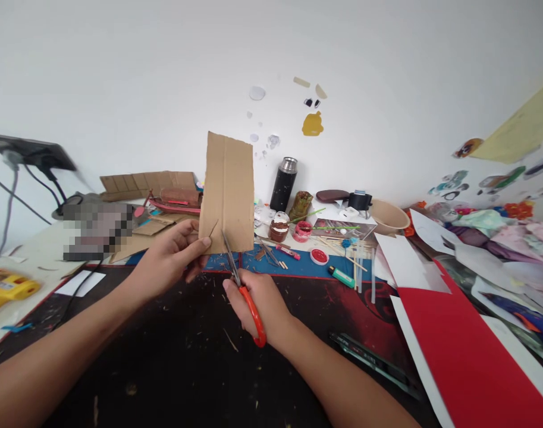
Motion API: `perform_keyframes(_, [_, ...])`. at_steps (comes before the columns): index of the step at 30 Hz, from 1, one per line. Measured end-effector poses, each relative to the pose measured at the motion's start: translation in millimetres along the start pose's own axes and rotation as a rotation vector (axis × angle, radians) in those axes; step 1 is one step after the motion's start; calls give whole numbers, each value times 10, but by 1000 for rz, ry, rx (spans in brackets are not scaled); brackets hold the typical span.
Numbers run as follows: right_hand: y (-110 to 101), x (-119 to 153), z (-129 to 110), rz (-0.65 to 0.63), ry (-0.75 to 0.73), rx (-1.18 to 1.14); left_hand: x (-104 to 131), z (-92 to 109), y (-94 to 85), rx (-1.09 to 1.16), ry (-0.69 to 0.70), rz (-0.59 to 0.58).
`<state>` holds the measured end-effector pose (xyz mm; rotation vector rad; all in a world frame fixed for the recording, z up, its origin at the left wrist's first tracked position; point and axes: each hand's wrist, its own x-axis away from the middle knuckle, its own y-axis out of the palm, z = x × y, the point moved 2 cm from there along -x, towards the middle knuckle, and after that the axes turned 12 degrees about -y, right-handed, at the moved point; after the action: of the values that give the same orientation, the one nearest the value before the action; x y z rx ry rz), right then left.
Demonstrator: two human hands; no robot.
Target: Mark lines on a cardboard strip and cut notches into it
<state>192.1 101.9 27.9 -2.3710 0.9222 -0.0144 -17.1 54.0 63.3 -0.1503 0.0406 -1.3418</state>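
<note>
A tall piece of brown cardboard (230, 190) is held upright above the desk. My left hand (177, 252) pinches its lower left edge, thumb in front and fingers behind. A short dark slit runs up from near my thumb. My right hand (264, 303) grips a pair of scissors (252, 309) with orange-red handles. Their metal blades point up and lie against the lower middle of the cardboard; whether they are cutting into it, I cannot tell.
Behind stand a black thermos (283, 185), paint jars (302, 232) and a beige bowl (389, 215). A green glue stick or lighter (341, 277) and a dark utility knife (373, 359) lie to the right, beside red card (471, 351). A yellow tool (10, 288) sits at left.
</note>
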Motion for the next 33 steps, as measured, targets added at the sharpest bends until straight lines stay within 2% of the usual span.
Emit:
perform_keyframes(6, [-7,17,39,-49,17,-114,11,23,-13,-14,3,-6])
perform_keyframes(17, [-69,15,-2,-114,2,-181,31,46,-10,-48,-25,-42])
perform_keyframes(25, [-37,18,23,-111,62,-225,43,29,-1,-81,-37,-44])
perform_keyframes(33, [-53,22,-30,-68,85,-103,44,-8,25,-65,-61,-41])
